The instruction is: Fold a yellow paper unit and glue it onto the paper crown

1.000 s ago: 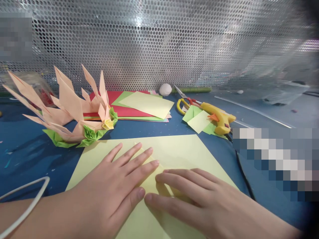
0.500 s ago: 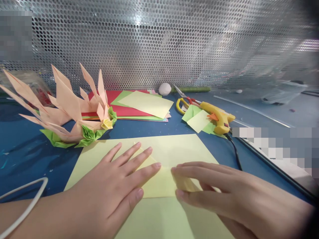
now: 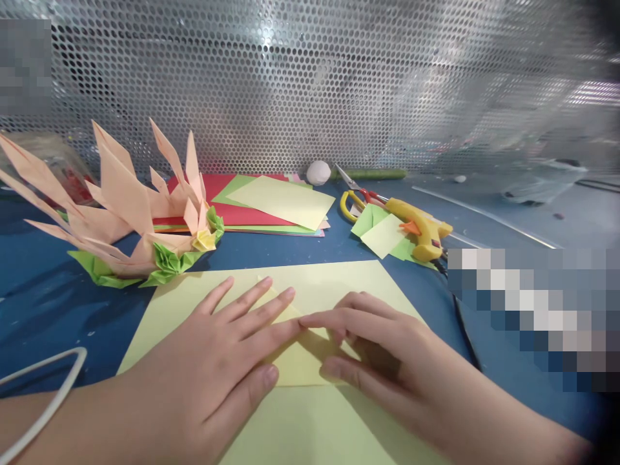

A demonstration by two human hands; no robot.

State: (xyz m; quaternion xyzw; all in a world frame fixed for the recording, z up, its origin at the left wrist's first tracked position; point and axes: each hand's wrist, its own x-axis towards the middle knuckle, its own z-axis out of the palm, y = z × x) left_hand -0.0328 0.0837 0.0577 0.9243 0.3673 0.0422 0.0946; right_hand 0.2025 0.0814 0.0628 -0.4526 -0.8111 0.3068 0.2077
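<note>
My left hand (image 3: 232,349) lies flat with its fingers spread, pressing on a folded piece of pale yellow paper (image 3: 300,368). That piece rests on a larger pale yellow sheet (image 3: 300,426) on the blue table. My right hand (image 3: 382,349) reaches in from the right, its index fingertip at the tip of my left index finger. Its thumb rests low on the folded paper, apart from the index finger, and the other fingers are bent. Nothing shows in its grip. Part of the folded paper is hidden under both hands.
A peach and green folded-paper model (image 3: 126,213) stands at left. Behind are stacked coloured sheets (image 3: 281,200), a white ball (image 3: 318,173) and scissors (image 3: 349,203). A yellow glue gun (image 3: 421,226) lies beside small paper squares (image 3: 385,234). A perforated metal screen (image 3: 271,84) closes the back.
My right hand has moved left and slightly up, so its index fingertip now meets my left index finger. My left hand stays flat on the paper. The view has shifted slightly.
</note>
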